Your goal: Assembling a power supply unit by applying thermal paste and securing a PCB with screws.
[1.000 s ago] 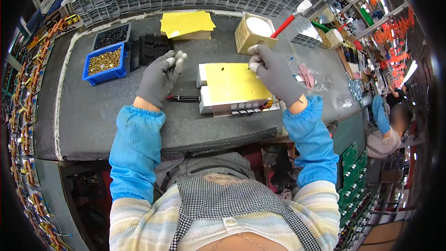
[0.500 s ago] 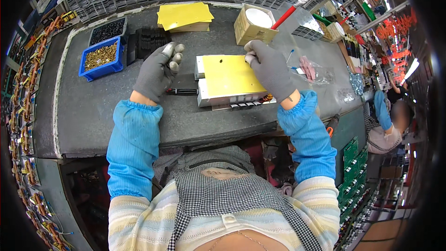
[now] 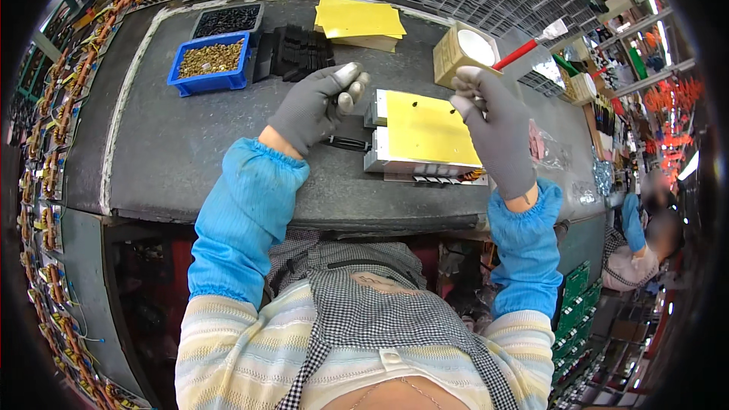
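A flat yellow sheet (image 3: pixel 429 133) lies on top of a silver metal housing (image 3: pixel 377 152) in front of me. Two small black pieces sit on its far part, one (image 3: pixel 414 104) toward the left and another (image 3: pixel 453 111) beside my right thumb. My right hand (image 3: pixel 492 121), in a grey glove, hovers over the sheet's right end with its fingers curled toward the thumb. To the left of the housing, my gloved left hand (image 3: pixel 319 102) is raised above the table with curled fingers. Anything held in either hand is hidden. Black cables (image 3: pixel 348 143) run out from the housing's left side.
A blue bin (image 3: pixel 209 64) of brass-coloured parts and a bin of black parts (image 3: pixel 228 21) stand at the far left. Black plates (image 3: pixel 296 53), stacked yellow sheets (image 3: pixel 361 19) and a carton (image 3: pixel 449 57) with a red-handled brush (image 3: pixel 524 49) stand behind the housing.
The whole view has shifted, so the table and housing appear further right. My right hand has drawn slightly nearer to me, and the second black piece now shows clearly beside the thumb.
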A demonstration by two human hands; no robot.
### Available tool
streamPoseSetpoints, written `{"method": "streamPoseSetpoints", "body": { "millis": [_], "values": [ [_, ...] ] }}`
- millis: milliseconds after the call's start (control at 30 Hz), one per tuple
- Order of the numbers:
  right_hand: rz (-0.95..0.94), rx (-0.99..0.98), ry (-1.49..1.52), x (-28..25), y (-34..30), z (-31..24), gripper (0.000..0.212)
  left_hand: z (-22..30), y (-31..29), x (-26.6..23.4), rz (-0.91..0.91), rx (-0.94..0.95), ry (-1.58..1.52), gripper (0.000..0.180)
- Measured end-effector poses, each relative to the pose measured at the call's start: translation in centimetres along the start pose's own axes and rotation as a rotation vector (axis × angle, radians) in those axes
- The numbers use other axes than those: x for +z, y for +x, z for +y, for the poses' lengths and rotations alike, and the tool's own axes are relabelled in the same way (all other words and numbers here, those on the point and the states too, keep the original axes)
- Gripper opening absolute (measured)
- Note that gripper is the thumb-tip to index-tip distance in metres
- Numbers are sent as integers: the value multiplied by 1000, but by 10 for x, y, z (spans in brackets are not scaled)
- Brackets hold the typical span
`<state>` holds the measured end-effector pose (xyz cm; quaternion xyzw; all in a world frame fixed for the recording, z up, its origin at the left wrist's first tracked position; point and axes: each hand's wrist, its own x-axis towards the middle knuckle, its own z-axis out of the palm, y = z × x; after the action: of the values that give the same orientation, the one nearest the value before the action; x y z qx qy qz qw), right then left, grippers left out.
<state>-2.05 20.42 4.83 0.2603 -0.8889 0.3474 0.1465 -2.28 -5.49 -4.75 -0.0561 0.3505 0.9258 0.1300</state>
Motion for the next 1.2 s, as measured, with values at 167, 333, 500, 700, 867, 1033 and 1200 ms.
{"method": "streamPoseSetpoints", "body": {
  "millis": [167,333,500,700,867,1033,1200],
  "values": [
    [-79,-146,124,36,14,-34,30,-1,-4,3,-83,-89,39,28],
    [-113,-204,92,62,23,-33,34,1,-7,9,-32,-104,142,34],
    [-65,-142,153,70,25,-31,31,-4,-8,7,-55,-51,229,35],
    [-79,-73,221,59,17,-36,29,-4,-5,0,-254,-93,204,30],
    [-226,53,200,18,-2,-26,28,0,-1,-2,-5,89,113,24],
    [-355,120,16,8,-28,-20,21,-4,-4,12,162,83,48,41],
    [-333,199,93,19,-40,-3,20,-6,-3,16,144,55,113,43]
  ]
}}
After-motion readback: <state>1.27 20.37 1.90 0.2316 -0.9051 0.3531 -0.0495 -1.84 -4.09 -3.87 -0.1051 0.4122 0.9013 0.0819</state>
